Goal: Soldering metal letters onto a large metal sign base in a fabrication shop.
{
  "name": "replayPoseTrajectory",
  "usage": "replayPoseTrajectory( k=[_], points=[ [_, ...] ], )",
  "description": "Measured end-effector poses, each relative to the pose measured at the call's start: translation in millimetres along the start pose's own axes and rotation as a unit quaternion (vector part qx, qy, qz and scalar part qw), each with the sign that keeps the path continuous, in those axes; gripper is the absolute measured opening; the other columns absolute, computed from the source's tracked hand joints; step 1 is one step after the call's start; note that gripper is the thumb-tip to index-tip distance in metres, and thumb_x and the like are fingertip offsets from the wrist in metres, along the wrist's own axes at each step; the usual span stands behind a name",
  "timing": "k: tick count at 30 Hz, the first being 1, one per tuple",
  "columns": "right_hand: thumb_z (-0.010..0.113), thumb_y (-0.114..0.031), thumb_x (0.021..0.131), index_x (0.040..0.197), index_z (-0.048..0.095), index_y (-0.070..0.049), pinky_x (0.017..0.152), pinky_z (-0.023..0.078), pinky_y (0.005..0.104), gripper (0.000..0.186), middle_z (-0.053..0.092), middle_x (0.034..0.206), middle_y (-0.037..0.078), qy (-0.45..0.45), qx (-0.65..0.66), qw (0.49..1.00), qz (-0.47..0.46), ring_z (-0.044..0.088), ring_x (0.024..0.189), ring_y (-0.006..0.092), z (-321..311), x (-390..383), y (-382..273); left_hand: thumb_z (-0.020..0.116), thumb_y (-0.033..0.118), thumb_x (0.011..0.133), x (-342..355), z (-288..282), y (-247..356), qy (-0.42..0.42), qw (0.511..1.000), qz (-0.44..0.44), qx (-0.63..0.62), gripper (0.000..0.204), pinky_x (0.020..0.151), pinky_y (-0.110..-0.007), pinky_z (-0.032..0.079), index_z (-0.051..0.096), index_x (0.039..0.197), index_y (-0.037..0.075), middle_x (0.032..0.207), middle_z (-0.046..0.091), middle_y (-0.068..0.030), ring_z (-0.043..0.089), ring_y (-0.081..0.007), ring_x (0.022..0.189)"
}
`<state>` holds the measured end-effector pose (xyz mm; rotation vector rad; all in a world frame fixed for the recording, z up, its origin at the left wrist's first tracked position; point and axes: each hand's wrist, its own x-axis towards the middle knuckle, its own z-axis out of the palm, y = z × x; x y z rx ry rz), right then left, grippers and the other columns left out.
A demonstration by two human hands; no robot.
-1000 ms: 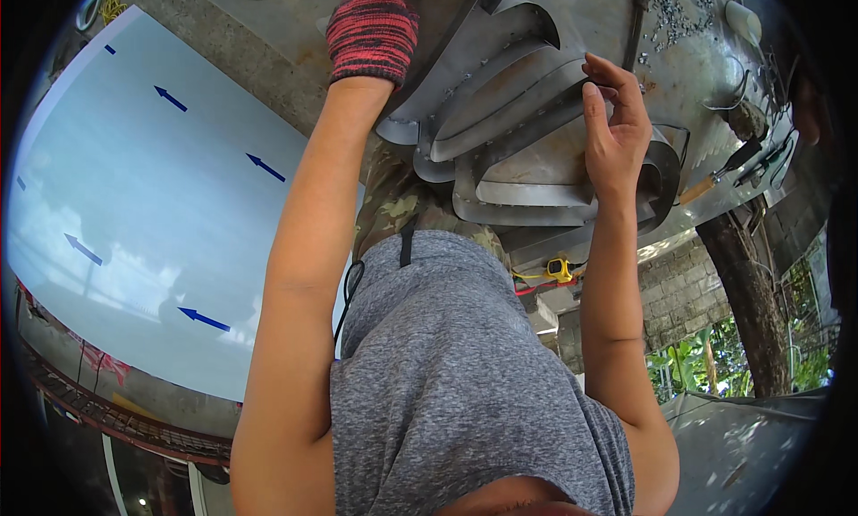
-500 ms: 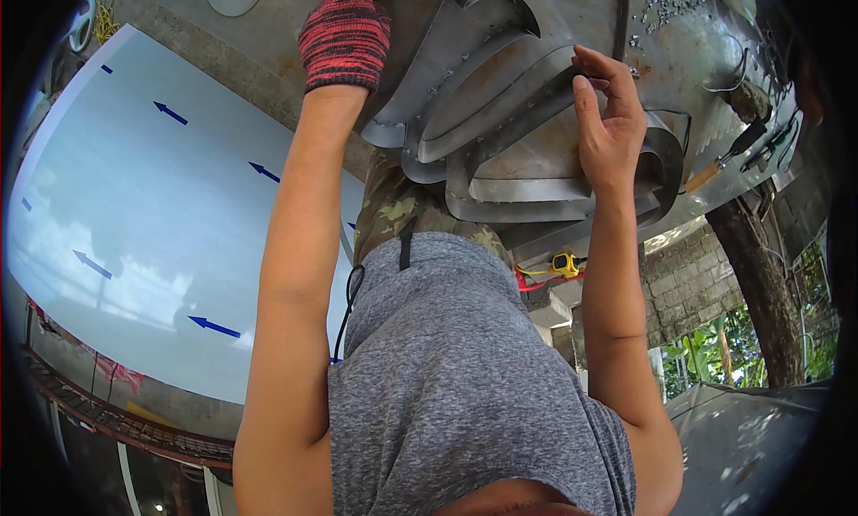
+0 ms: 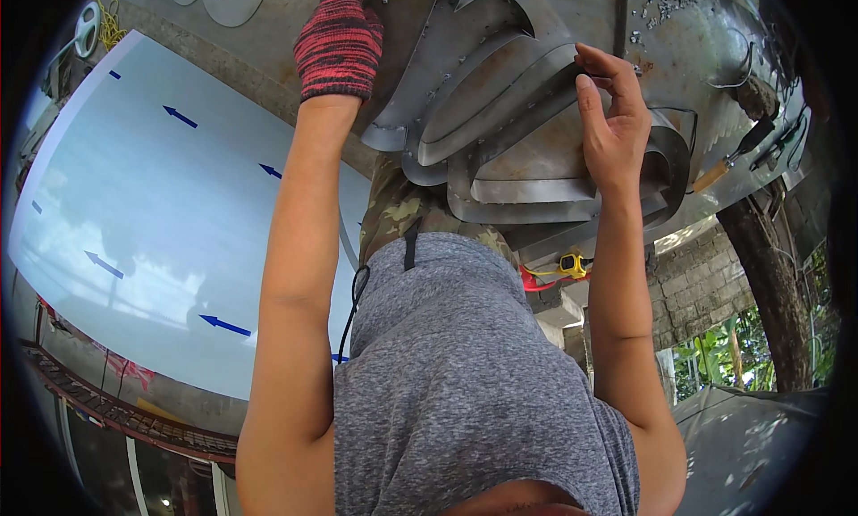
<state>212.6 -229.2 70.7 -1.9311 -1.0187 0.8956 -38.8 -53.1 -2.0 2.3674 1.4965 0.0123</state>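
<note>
In front of me lies a grey sheet-metal shape (image 3: 536, 190) with curved upright strips around its outlines, a hollow form like a large channel letter. My left hand (image 3: 340, 47), in a red and black knitted glove, is closed at the left edge of the metalwork; its fingertips and what they hold are hidden. My bare right hand (image 3: 617, 118) has thumb and index finger bent around the end of a dark upright metal strip (image 3: 527, 114), in a loose pinch. The other fingers are curled behind.
A large pale sheet (image 3: 170, 221) with blue arrows lies at the left. At right are a wooden-handled tool (image 3: 715, 172) and small metal bits (image 3: 666, 0). A yellow tape measure (image 3: 572, 265) sits beyond my waist near a tree trunk (image 3: 769, 284). Flat cut-out metal (image 3: 234, 0) lies at far left.
The whole view has shifted slightly. Both hands keep nearly the same places and poses against the metalwork; the left glove sits a little farther left.
</note>
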Motion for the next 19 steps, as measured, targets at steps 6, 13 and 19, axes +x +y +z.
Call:
replayPoseTrajectory(
  k=[6, 13, 19],
  points=[
    [0.064, -0.004, 0.095, 0.122, 0.068, -0.001, 0.093, 0.049, 0.0308, 0.028, 0.067, 0.112, 0.01, 0.001, 0.017, 1.0, 0.008, 0.064, 0.105, 0.0188, -0.9, 1.4, 0.8, 0.062, 0.022, 0.091, 0.5, 3.4, -5.8, 0.008, 1.0, 0.016, 0.009, 0.029, 0.084, -0.05, 0.055, 0.064, 0.116, 0.007, 0.112, 0.065, -0.0182, 0.067, -0.0404, 0.098],
    [0.064, -0.004, 0.095, 0.122, 0.068, -0.001, 0.094, 0.049, 0.0301, 0.027, 0.066, 0.112, 0.009, 0.006, 0.031, 0.999, 0.017, 0.064, 0.104, 0.018, -2.1, 0.1, 1.7, 0.062, 0.024, 0.092, 2.0, 1.7, -3.9, -0.023, 1.0, 0.0, 0.016, 0.031, 0.083, -0.05, 0.056, 0.063, 0.118, 0.008, 0.109, 0.063, -0.0196, 0.066, -0.0412, 0.096],
    [0.064, -0.004, 0.095, 0.122, 0.068, -0.001, 0.095, 0.049, 0.0299, 0.028, 0.066, 0.113, 0.009, 0.004, 0.037, 0.999, 0.026, 0.064, 0.104, 0.018, -3.1, -0.9, 1.6, 0.064, 0.023, 0.091, 2.2, 1.6, -8.2, -0.028, 0.999, 0.003, 0.014, 0.035, 0.085, -0.05, 0.056, 0.062, 0.123, 0.009, 0.111, 0.063, -0.02, 0.066, -0.0411, 0.098]
  ],
)
